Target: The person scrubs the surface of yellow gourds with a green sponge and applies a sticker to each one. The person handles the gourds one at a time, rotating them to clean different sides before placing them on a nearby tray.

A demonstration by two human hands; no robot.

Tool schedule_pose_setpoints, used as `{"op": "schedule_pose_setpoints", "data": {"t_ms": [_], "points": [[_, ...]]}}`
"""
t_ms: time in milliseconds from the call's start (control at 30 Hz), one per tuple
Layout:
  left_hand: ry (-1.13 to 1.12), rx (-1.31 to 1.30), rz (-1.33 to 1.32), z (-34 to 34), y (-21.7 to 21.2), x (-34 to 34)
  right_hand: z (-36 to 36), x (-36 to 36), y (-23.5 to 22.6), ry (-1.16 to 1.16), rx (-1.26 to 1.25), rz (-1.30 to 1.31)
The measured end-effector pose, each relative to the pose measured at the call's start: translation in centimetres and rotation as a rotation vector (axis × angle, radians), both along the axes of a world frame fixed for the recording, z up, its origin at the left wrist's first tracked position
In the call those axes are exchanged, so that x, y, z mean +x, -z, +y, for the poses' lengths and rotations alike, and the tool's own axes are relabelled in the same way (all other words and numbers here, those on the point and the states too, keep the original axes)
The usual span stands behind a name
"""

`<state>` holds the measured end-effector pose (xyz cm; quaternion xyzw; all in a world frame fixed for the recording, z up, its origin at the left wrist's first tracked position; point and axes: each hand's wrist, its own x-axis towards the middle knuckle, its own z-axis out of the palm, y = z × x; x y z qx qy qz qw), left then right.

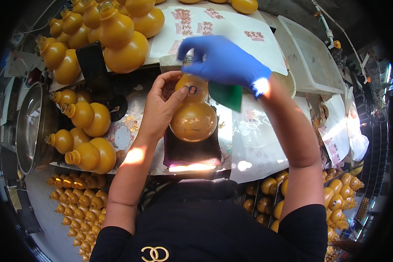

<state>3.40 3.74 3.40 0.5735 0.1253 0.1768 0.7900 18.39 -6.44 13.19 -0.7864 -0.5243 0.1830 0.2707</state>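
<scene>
The middle of the view is bright and fairly sharp, while the fisheye lens bows straight edges and sinks the rim into black. Hard patches of light burn out on the left forearm [129, 172], at the cuff of the gloved right hand [225, 61] and along the near edge of the dark cloth [192, 150]. Soft reflections streak the glossy yellow gourd-shaped bottle [193, 122]. Shadow swallows folds in the black shirt [187, 214]; glare whitens the plastic bag [357, 135].
</scene>
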Motion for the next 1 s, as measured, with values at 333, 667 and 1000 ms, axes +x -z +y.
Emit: {"op": "schedule_pose_setpoints", "data": {"t_ms": [333, 667, 1000], "points": [[0.061, -0.116, 0.066, 0.4, 0.8, 0.1, -4.8, -2.5, 7.3, 0.374, 0.022, 0.653], [0.089, -0.113, 0.118, 0.7, 0.1, 0.9, -4.6, -2.9, 8.0, 0.381, 0.104, 0.777], [0.09, -0.179, 0.069, 0.8, 1.0, 0.7, -4.3, -3.1, 8.3, 0.389, 0.155, 0.744]]}}
